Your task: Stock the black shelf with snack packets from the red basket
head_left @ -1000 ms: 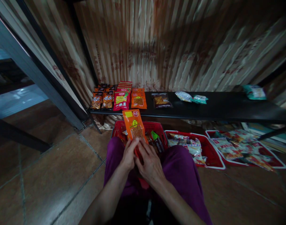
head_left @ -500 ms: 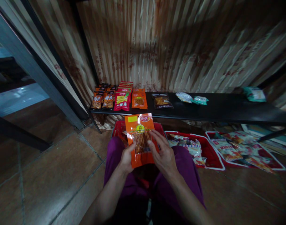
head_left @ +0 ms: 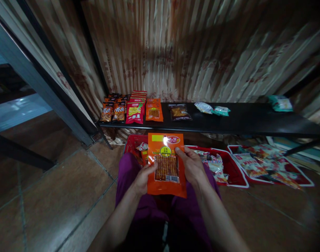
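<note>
Left hand [head_left: 143, 179] and right hand [head_left: 193, 165] pinch a glossy rectangular packet [head_left: 167, 166].

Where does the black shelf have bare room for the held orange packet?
The widest free patch of black shelf lies between the small teal packet and the larger teal packet at far right. A smaller strip runs in front of the white packet. The left end is crowded: dark packets, red packets and orange packets sit close together.
</note>
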`<state>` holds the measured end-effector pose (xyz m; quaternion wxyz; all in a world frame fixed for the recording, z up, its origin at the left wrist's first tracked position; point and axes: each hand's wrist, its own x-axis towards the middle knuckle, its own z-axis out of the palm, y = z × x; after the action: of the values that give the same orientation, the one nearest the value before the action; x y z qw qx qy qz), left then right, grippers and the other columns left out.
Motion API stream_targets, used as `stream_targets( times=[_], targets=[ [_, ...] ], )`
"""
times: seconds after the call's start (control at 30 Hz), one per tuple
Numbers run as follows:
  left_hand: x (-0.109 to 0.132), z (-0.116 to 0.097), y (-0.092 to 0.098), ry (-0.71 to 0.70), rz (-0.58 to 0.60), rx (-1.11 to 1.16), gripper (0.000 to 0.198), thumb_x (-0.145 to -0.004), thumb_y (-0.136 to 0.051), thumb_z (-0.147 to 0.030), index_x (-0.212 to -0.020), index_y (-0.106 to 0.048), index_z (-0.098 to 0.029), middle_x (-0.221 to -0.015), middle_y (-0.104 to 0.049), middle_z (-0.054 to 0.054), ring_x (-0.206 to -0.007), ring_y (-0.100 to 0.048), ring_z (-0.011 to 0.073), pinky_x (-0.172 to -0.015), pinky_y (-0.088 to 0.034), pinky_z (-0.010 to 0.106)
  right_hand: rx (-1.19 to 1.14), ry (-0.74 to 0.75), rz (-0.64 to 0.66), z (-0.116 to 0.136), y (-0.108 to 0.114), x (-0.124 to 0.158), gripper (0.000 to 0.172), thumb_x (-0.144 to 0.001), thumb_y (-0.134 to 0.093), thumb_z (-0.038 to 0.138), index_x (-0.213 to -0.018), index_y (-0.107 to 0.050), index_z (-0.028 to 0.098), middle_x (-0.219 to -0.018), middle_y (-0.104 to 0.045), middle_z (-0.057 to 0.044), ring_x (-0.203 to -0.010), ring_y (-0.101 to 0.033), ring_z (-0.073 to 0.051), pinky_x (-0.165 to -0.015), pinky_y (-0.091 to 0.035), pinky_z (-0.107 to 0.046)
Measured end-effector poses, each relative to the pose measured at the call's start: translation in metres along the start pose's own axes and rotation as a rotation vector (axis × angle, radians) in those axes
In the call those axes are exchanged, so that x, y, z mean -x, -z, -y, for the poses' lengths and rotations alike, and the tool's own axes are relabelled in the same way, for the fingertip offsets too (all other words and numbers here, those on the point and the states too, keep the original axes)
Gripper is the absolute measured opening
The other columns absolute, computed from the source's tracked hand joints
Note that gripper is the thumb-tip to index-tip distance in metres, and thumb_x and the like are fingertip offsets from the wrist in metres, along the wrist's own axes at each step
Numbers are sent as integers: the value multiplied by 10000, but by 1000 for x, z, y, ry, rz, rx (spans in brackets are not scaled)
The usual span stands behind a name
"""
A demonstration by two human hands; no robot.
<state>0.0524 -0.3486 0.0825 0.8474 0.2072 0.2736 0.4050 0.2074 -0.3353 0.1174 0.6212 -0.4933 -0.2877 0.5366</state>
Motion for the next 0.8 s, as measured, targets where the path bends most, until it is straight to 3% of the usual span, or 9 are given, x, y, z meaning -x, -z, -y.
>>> stream_targets(
  times=[0.13,0.23,0.43,0.6,0.8],
  targets=[
    [-11,-18,-4,-242,-139,-88,357,-620,-782,-288,-935,-679,-153,-930,-720,58,-923,-653,224,-901,-451,348,10,-1,-26,-1,2,4,247,-563,-796,368,-746,-681,248,-726,-727,11,-701,-667,-228,-616,-518,-319],
    [-21,-31,-12,-320,-152,-132,339,-607,-782,-291,-901,-680,-154,-843,-719,39,-838,-659,197,-850,-463,327,19,-6,-15,-2,4,5,249,-570,-794,372,-761,-692,251,-734,-728,18,-673,-662,-208,-605,-513,-303],
    [-34,-33,-20,-397,-293,-88,258,-531,-786,-248,-733,-659,-151,-686,-666,-3,-712,-633,152,-776,-457,283,-23,-26,-7,-8,6,5,272,-577,-794,378,-800,-702,253,-774,-735,21,-709,-673,-206,-637,-513,-302],
    [-34,-27,-18,-391,-347,-21,283,-532,-771,-224,-776,-642,-160,-714,-667,-3,-694,-629,146,-759,-451,284,-47,-45,-34,-10,7,6,262,-579,-797,359,-800,-709,248,-781,-739,15,-738,-680,-208,-677,-513,-303],
    [-30,-31,-18,-358,-388,-7,291,-557,-760,-210,-815,-633,-165,-760,-691,14,-731,-644,164,-774,-458,300,-61,-41,-40,-5,2,8,260,-543,-812,347,-754,-710,234,-731,-735,15,-643,-669,-186,-590,-505,-272]
  ],
)
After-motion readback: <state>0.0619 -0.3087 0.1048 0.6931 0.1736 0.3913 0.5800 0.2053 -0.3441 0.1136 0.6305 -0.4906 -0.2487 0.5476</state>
